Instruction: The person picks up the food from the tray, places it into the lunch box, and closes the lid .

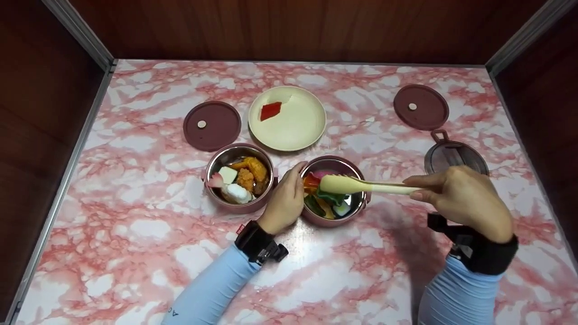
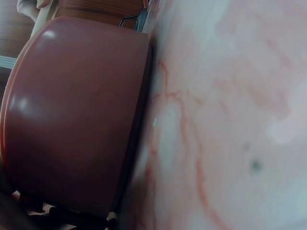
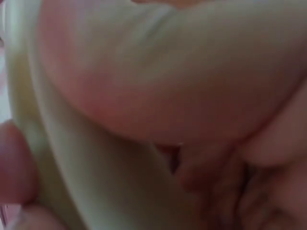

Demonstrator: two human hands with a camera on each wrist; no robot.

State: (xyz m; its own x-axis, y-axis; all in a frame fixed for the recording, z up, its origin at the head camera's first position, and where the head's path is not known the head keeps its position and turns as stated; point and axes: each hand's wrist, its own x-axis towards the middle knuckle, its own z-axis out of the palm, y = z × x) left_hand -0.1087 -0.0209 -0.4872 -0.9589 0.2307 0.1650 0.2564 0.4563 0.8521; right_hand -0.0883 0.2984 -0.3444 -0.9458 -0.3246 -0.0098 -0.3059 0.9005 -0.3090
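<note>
Against the left side of a pink lunch pot [image 1: 328, 222] rests my left hand [image 1: 284, 201], its fingers extended along the outer wall. The pot's glossy wall [image 2: 76, 115] fills much of the left wrist view. Inside lie several colourful pieces of food, among them green leaves [image 1: 334, 197] and an egg slice [image 1: 342, 209]. My right hand [image 1: 463, 196] pinches pale yellow tongs [image 1: 345, 184] between thumb and fingers. Their tips are over the pot's opening and partly cover the food. In the right wrist view, the tongs' two arms [image 3: 115, 177] pass between the fingers.
A second pink pot [image 1: 239, 208] with fried pieces and other food stands left of my left hand. Behind are a cream plate [image 1: 300, 124] with a red piece [image 1: 270, 111] and two maroon lids [image 1: 216, 135] [image 1: 424, 110]. A handled, translucent lid [image 1: 445, 158] lies beyond my right hand.
</note>
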